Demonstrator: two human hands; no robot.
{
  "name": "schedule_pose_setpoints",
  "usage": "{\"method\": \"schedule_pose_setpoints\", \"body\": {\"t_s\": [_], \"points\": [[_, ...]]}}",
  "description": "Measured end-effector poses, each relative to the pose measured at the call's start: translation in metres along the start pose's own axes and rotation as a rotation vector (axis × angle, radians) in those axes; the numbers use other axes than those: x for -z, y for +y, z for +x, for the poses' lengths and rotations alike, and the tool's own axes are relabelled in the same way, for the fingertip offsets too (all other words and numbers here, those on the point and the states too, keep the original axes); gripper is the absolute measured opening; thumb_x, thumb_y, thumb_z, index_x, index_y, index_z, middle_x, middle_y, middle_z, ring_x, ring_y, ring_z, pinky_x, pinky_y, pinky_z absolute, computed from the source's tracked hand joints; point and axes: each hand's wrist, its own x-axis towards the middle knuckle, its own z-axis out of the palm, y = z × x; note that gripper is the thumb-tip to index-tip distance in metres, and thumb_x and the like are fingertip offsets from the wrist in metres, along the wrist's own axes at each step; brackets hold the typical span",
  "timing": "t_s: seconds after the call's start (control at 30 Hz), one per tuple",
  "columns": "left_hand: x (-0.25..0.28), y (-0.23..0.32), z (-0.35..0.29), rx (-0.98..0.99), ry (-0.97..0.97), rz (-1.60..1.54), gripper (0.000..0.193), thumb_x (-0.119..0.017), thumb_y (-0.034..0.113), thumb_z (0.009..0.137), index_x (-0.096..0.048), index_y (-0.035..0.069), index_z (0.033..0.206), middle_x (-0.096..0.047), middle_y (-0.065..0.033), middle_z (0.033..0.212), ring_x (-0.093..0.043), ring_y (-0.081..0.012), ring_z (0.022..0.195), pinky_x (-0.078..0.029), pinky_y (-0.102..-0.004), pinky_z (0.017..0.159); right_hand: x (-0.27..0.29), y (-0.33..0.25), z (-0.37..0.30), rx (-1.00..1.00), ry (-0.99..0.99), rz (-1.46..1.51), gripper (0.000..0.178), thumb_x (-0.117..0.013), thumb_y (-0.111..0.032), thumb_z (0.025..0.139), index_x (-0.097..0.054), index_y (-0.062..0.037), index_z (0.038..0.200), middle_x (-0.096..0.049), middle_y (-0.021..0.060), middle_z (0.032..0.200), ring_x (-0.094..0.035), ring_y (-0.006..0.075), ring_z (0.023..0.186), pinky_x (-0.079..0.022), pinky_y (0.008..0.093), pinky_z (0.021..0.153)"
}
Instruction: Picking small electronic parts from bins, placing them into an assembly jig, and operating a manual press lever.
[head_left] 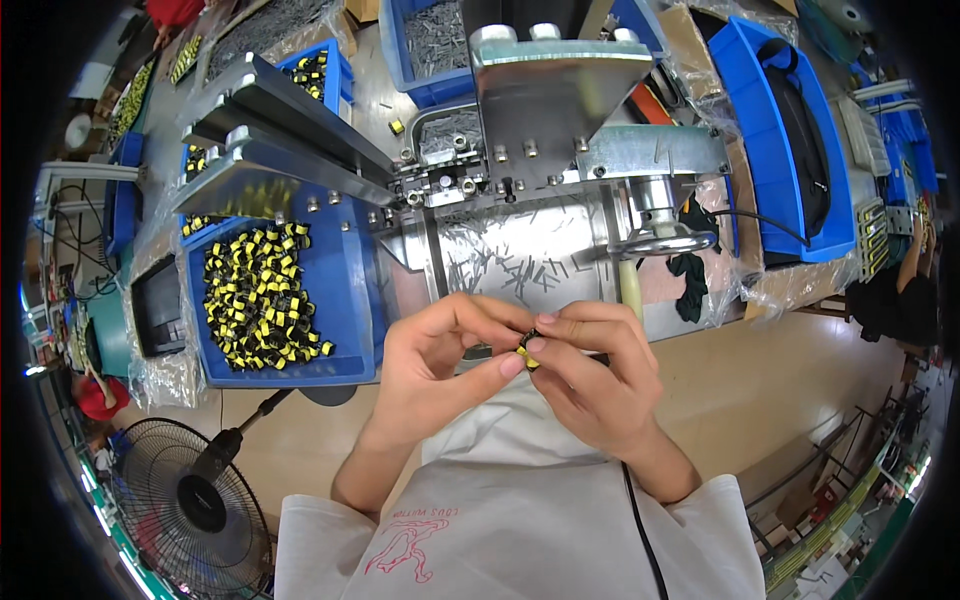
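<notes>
My left hand (440,355) and my right hand (590,375) meet in front of my chest. Together their fingertips pinch a small yellow and black component (527,352). Most of the part is hidden by my fingers. Just beyond my hands stands a metal press machine (560,110) with a shiny tray (520,255) strewn with thin metal pins. To the left lies a blue bin (345,290) with several yellow and black components of the same kind (260,295).
More blue bins (790,140) sit at the right and back, one with grey pins (430,35). A black floor fan (190,495) stands at lower left. A lever handle (630,285) hangs from the machine's right side. Another person (905,290) sits at the far right.
</notes>
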Motion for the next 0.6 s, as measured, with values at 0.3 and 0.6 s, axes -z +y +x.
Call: {"method": "schedule_pose_setpoints", "body": {"t_s": [0.3,0.6], "points": [[0.003,-0.003,0.009,-0.006,-0.015,0.119,0.018,-0.076,-0.013,0.092,-0.07,-0.003,0.106,-0.075,-0.0211,0.123,-0.072,-0.0217,0.111,-0.058,-0.0354,0.097,0.019,-0.001,0.001,0.001,-0.035,-0.364,0.054,-0.075,0.01,0.078,-0.072,-0.0052,0.13,-0.07,0.0183,0.127,-0.068,0.0324,0.112,-0.057,0.0445,0.095],[0.013,-0.005,0.015,-0.131,0.115,0.255,0.02,-0.075,-0.017,0.089,-0.066,-0.008,0.105,-0.072,-0.0259,0.124,-0.075,-0.0253,0.11,-0.066,-0.0372,0.094,0.068,0.053,-0.012,-0.76,0.019,-0.264,0.083,-0.05,0.016,0.078,-0.042,-0.0042,0.158,-0.055,0.0268,0.152,-0.054,0.0369,0.145,-0.047,0.0445,0.116]]}}
